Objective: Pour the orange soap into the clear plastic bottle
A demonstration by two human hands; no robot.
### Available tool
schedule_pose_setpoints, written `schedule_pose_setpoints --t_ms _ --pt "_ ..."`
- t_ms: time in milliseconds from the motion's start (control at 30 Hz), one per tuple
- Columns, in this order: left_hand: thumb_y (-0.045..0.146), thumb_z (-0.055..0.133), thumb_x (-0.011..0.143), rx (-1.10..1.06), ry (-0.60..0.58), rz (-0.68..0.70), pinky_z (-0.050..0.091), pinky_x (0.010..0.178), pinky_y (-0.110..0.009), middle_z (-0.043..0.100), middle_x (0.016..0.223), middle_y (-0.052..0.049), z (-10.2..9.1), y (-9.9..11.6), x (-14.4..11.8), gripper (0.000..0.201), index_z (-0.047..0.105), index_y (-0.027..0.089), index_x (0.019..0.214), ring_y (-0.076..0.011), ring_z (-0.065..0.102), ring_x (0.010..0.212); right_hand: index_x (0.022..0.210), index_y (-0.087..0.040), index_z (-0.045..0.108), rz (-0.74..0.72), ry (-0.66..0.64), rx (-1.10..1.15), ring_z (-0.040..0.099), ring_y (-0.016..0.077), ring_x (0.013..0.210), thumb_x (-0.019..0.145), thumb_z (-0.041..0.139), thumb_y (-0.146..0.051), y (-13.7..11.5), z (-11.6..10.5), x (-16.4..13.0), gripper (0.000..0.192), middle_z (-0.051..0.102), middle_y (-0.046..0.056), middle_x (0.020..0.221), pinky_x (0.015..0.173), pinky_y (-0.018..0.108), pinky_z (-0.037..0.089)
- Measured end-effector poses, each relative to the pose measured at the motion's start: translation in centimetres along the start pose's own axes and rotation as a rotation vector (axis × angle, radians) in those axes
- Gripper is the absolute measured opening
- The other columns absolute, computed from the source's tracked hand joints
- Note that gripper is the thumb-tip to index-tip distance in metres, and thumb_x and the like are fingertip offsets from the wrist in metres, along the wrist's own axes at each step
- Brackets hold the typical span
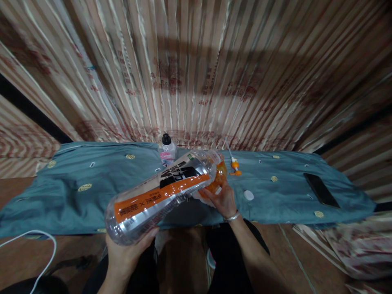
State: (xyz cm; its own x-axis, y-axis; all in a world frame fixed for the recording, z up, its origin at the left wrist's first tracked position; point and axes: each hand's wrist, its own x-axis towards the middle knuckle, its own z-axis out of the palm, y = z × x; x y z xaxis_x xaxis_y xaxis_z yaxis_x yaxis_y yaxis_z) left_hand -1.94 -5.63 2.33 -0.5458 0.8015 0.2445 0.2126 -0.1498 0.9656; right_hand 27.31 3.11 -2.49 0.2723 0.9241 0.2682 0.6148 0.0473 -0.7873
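Observation:
My left hand (127, 251) grips the base of a large clear plastic bottle (159, 196) with an orange and black label. The bottle is tipped nearly flat, with its mouth against the top of a small orange bottle (218, 179). That orange bottle rests in my right hand (222, 200), which wears a thin bracelet. Both hands are over the front edge of a teal cloth (76, 196). Whether liquid flows between the bottles is unclear.
On the cloth stand a small bottle with a black cap (168, 153), an orange pump nozzle with a tube (234, 166), a white cap (248, 195) and a black phone (321, 190). A white cable (45, 245) curls at the left. Striped fabric hangs behind.

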Motion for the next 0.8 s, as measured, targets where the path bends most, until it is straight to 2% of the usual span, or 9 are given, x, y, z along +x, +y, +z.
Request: schedule_pose_setpoints --t_ms 100,267,433,567,667,800 --pt "0.07 0.112 0.05 -0.038 0.023 -0.041 0.061 0.121 -0.078 0.085 0.107 -0.004 0.0 -0.2 -0.1 0.081 0.081 0.031 0.114 -0.0447 0.085 0.106 0.132 -0.018 0.074 -0.002 0.001 0.017 0.09 0.0468 0.107 0.083 0.079 -0.088 -0.3 0.0 -0.1 0.085 0.091 0.02 0.113 0.09 0.057 0.073" --pt "0.067 0.114 0.047 -0.072 0.009 -0.048 0.056 0.127 -0.077 0.087 0.112 -0.005 0.1 0.0 0.0 0.085 0.082 0.031 0.118 -0.0483 0.083 0.12 0.136 -0.018 0.073 -0.016 -0.001 0.044 0.09 0.0456 0.109 0.084 0.08 -0.087 -0.2 -0.1 -0.1 0.086 0.091 0.02 0.117 0.089 0.055 0.073" --pt "0.064 0.115 0.041 -0.089 0.033 -0.061 0.053 0.129 -0.079 0.089 0.12 -0.006 -0.3 -0.8 0.3 0.091 0.085 0.031 0.121 -0.0511 0.081 0.13 0.128 -0.02 0.076 -0.024 0.005 0.043 0.09 0.0451 0.104 0.083 0.08 -0.09 0.3 0.0 -0.1 0.084 0.092 0.019 0.114 0.088 0.056 0.074" --pt "0.061 0.117 0.041 -0.091 0.022 -0.051 0.055 0.126 -0.08 0.091 0.123 -0.006 -0.2 -0.3 0.2 0.092 0.087 0.034 0.124 -0.0474 0.084 0.122 0.128 -0.02 0.076 -0.045 0.029 0.037 0.09 0.0455 0.105 0.083 0.08 -0.091 0.5 0.2 -0.1 0.084 0.092 0.02 0.113 0.088 0.057 0.074" --pt "0.068 0.116 0.041 -0.095 0.037 -0.07 0.059 0.12 -0.081 0.091 0.123 -0.006 0.1 0.5 -0.1 0.093 0.088 0.034 0.123 -0.0461 0.085 0.118 0.132 -0.019 0.075 -0.057 0.03 0.024 0.09 0.0447 0.106 0.086 0.08 -0.086 0.4 0.2 -0.1 0.081 0.092 0.021 0.115 0.088 0.056 0.074" --pt "0.073 0.114 0.041 -0.092 0.051 -0.068 0.052 0.126 -0.083 0.091 0.125 -0.006 0.4 1.1 -0.3 0.095 0.088 0.034 0.123 -0.0474 0.083 0.123 0.132 -0.02 0.075 -0.065 0.023 -0.001 0.091 0.0422 0.103 0.087 0.082 -0.079 0.5 0.1 0.0 0.074 0.093 0.018 0.112 0.085 0.053 0.074"
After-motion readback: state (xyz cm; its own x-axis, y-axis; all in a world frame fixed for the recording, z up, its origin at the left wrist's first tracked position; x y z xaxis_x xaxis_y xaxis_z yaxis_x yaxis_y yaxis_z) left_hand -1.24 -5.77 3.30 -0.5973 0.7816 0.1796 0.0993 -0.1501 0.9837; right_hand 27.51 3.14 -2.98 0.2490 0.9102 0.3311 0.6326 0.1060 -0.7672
